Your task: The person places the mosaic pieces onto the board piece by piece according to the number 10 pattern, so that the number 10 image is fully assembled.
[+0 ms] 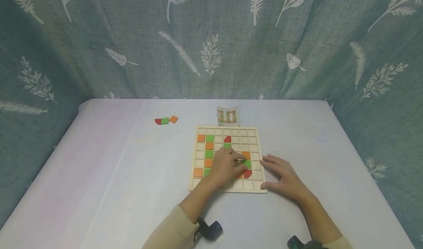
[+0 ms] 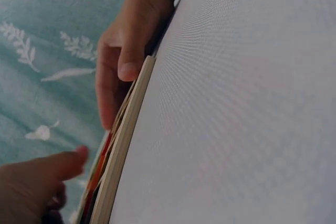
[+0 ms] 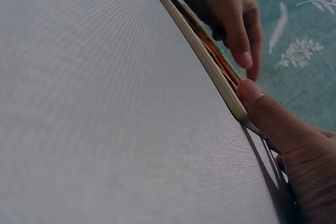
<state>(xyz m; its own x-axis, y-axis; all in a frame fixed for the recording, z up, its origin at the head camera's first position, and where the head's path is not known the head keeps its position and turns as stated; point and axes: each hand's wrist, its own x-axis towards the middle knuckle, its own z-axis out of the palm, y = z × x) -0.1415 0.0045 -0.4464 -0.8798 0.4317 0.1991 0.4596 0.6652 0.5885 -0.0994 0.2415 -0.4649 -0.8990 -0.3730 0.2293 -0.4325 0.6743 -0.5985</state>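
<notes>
A wooden grid board (image 1: 254, 183) lies on the table, with orange, green and red tiles in some of its squares. My left hand (image 1: 226, 164) hovers over the board, its thumb and index finger apart around a green tile (image 1: 246, 164) on the right side. An orange tile (image 1: 246, 155) and a red rounded tile (image 1: 247, 174) sit above and below that one. My right hand (image 1: 284, 175) rests at the board's right edge; in the right wrist view its thumb (image 3: 252, 92) touches the corner. The left palm hides several squares.
Beyond the board lies a patterned card (image 1: 228, 116) showing a coloured grid. To the far left are a loose red rounded tile (image 1: 158, 121), a green tile (image 1: 165, 121) and an orange tile (image 1: 173, 119). A leaf-print curtain (image 1: 211, 39) surrounds the white table (image 1: 132, 190).
</notes>
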